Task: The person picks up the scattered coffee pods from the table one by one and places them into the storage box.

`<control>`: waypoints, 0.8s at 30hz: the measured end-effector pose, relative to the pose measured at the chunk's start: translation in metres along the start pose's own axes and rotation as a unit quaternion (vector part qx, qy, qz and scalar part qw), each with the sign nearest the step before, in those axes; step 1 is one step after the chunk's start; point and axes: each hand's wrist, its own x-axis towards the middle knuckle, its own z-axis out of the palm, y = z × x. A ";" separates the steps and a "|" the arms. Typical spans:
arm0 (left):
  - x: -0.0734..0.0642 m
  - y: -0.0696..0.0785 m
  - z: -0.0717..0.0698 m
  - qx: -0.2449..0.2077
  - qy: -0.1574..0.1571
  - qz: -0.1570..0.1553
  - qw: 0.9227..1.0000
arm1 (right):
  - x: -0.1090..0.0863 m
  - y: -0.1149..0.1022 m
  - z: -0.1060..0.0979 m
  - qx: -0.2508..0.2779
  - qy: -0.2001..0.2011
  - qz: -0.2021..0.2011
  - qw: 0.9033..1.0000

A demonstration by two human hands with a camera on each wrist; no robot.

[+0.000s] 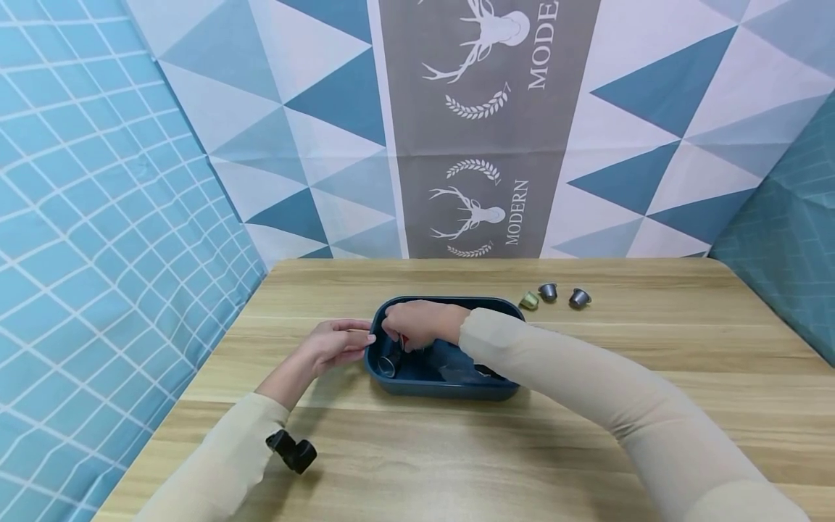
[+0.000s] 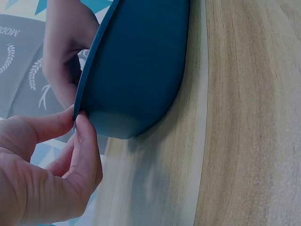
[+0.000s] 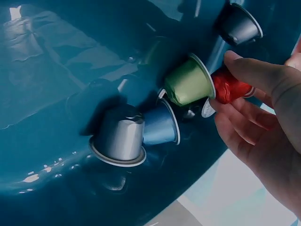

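Tub [image 1: 450,390], dark blue with rounded ends, sits on a wooden table [image 1: 391,464]; take its middle as a clock centre, with twelve farthest from the person. At nine o'clock the left hand [image 1: 339,344] pinches the tub's rim between thumb and fingers. The right hand [image 1: 417,322], its sleeve [image 1: 587,377] coming in from four o'clock, dips inside towards ten o'clock, thumb and fingers clamped on a red pod [image 3: 230,87] within the tub. In the right wrist view, with the red pod as centre, a green pod [image 3: 189,84] lies tilted right beside it at nine o'clock; whether the two touch is unclear. A blue pod [image 3: 159,125] lies on its side at eight o'clock, with a silver pod [image 3: 123,139] just beyond, resting on its rim, and a dark pod [image 3: 241,26] lies tipped over at twelve. Outside the tub, at its two o'clock, three pods lie on the table: one yellow-green [image 1: 530,301], two grey [image 1: 548,292], close together but apart from the tub. To handle the red pod well, a light, even pinch seems best, since its thin-looking wall could dent; lifting straight up before any sideways move would spare the green pod a knock. The left hand's steady hold on the rim should help stop the tub sliding, and the right forearm, crossing the rim towards four o'clock, would do well to ride clear of it
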 end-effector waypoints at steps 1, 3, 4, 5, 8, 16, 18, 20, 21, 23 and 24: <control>0.000 0.000 0.000 0.000 0.000 0.000 1.000 | 0.000 0.000 0.001 -0.003 0.001 0.001 1.000; 0.000 0.000 0.000 0.001 -0.002 -0.001 1.000 | 0.000 -0.001 0.003 -0.009 0.004 0.002 1.000; 0.000 0.000 0.001 0.001 -0.002 -0.001 1.000 | 0.000 -0.001 0.004 -0.013 0.004 0.001 1.000; 0.000 0.000 0.001 0.001 -0.002 -0.001 1.000 | 0.000 -0.001 0.004 -0.015 0.004 -0.001 1.000; 0.000 0.000 0.001 0.001 -0.005 0.000 1.000 | 0.000 -0.002 0.005 -0.021 0.004 -0.008 1.000; 0.000 0.002 0.002 -0.001 -0.010 0.004 1.000 | 0.000 -0.002 0.005 -0.019 -0.001 -0.009 1.000; -0.001 0.002 0.002 -0.002 -0.010 0.004 1.000 | -0.001 -0.001 0.004 -0.015 -0.003 -0.003 1.000; -0.001 0.002 0.002 -0.004 -0.008 0.002 1.000 | -0.004 0.000 0.003 -0.013 -0.004 0.002 1.000; -0.001 0.002 0.002 -0.005 -0.006 0.001 1.000 | -0.006 0.000 0.001 -0.012 -0.003 0.005 1.000; -0.002 0.001 0.002 -0.005 -0.006 0.000 1.000 | -0.009 0.001 -0.002 -0.009 -0.003 0.011 1.000; -0.002 0.001 0.002 -0.007 -0.003 -0.001 1.000 | -0.011 0.001 -0.003 -0.008 -0.003 0.014 1.000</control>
